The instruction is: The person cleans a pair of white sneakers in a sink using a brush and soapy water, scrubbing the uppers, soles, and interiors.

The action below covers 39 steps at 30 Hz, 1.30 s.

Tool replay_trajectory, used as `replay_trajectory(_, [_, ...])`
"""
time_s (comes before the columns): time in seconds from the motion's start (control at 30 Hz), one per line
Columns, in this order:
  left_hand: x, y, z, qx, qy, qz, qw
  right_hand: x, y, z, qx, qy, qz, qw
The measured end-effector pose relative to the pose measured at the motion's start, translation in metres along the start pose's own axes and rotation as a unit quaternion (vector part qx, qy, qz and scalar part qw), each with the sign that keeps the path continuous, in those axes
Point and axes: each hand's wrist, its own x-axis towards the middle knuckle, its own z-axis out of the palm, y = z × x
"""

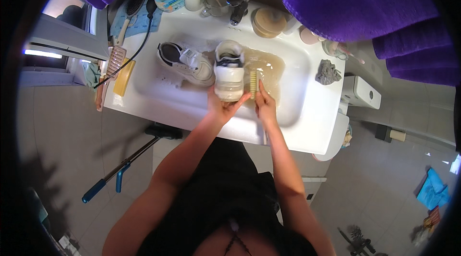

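My left hand (224,108) is closed around the heel end of a white sneaker (229,79), holding it up over the sink basin (297,97). The shoe's dark lining shows at its opening. Close to its right side, my right hand (265,103) grips a scrub brush (253,84) with pale yellow bristles. Whether the bristles touch the shoe I cannot tell. A second white sneaker (187,63) with a dark inside lies tilted in the basin on the left. Murky brownish water (271,66) with some suds stands in the basin.
A black faucet (240,4) rises behind the basin, beside a round tan container (269,21). On the left rim lie a yellow bar (124,78) and a pink comb (115,60). A grey crumpled cloth (328,72) rests on the right rim. Purple towels (355,6) hang above.
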Motion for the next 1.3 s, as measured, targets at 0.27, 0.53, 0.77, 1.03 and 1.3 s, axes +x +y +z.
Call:
replay_trajectory(0.27, [-0.021,0.044,-0.032,0.349,0.085,0.194,0.913,-0.016,0.002,0.056,-0.2,-0.006,-0.28,0.939])
replay_trajectory(0.53, [0.001,0.052,-0.044,0.514,0.069,0.295,0.802,0.084,0.0,0.037,-0.256,0.081,-0.243,0.932])
replay_trajectory(0.77, [0.013,0.061,-0.071,0.516,0.071,0.318,0.792,-0.004,0.009,0.079,-0.333,0.047,-0.37,0.866])
replay_trajectory(1.03, [-0.021,0.058,-0.032,0.728,0.127,0.245,0.628,0.121,0.023,-0.002,-0.389,0.113,-0.156,0.901])
replay_trajectory(1.3, [0.016,0.065,-0.063,0.769,0.001,0.417,0.484,0.093,0.047,-0.002,-0.173,0.067,-0.237,0.954])
